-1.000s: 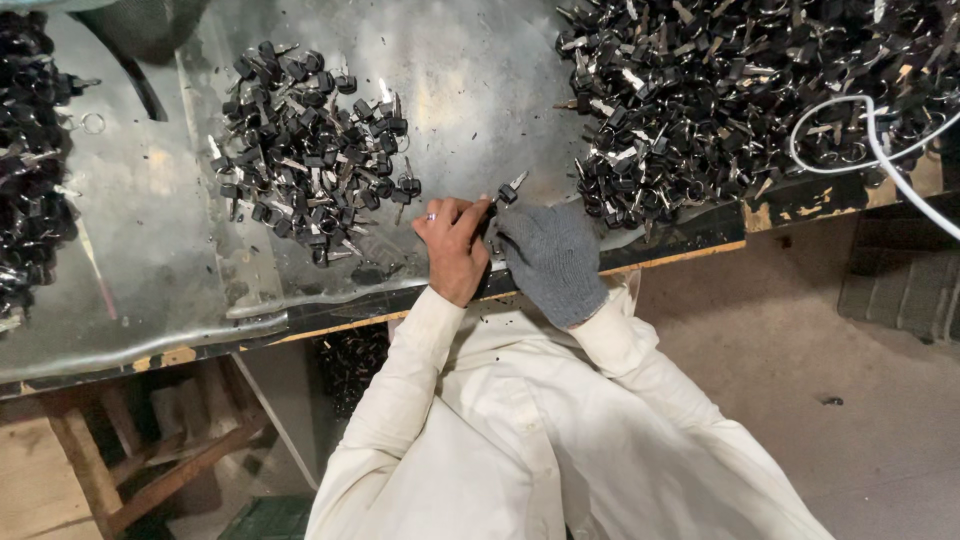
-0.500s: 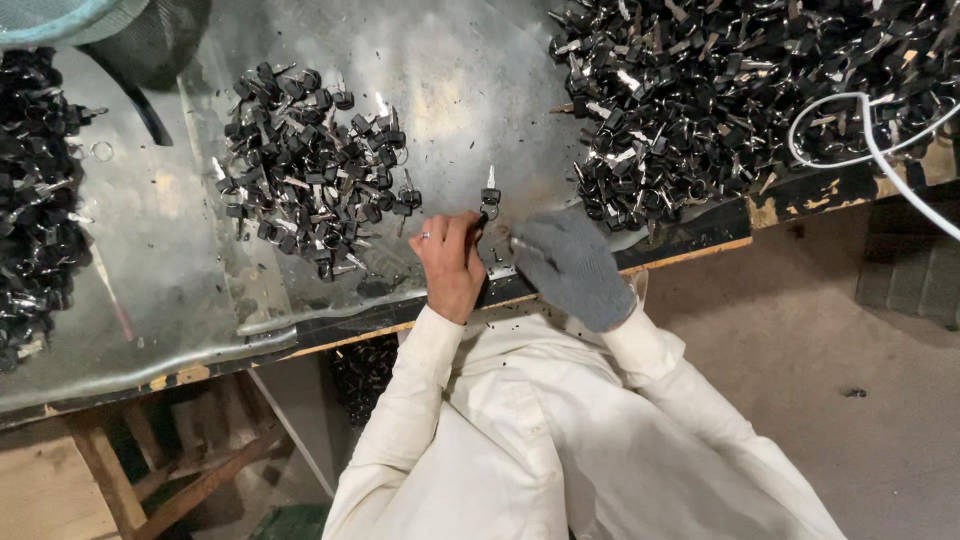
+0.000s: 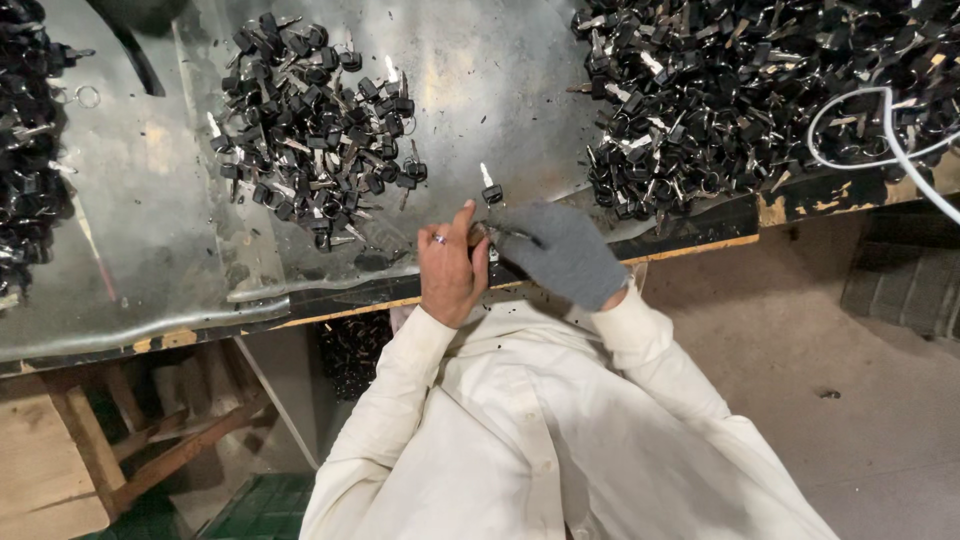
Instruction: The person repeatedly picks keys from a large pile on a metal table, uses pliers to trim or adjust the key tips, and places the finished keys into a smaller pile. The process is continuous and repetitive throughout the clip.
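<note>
I've set one key (image 3: 491,192) down just past my hands; left (image 3: 452,268) and gloved right (image 3: 560,252) now pinch something tiny, can't tell what.

Cream long sleeves, grey-gloved right hand (image 3: 562,255), ringed left hand (image 3: 450,268).

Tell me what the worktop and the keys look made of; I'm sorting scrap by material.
Worktop: looks like sheet metal, dull grey, scuffed, with glare patches and a bent edge. Keys: black heads, probably plastic, matte; bright silvery blades, likely metal, as on the lone key.
</note>
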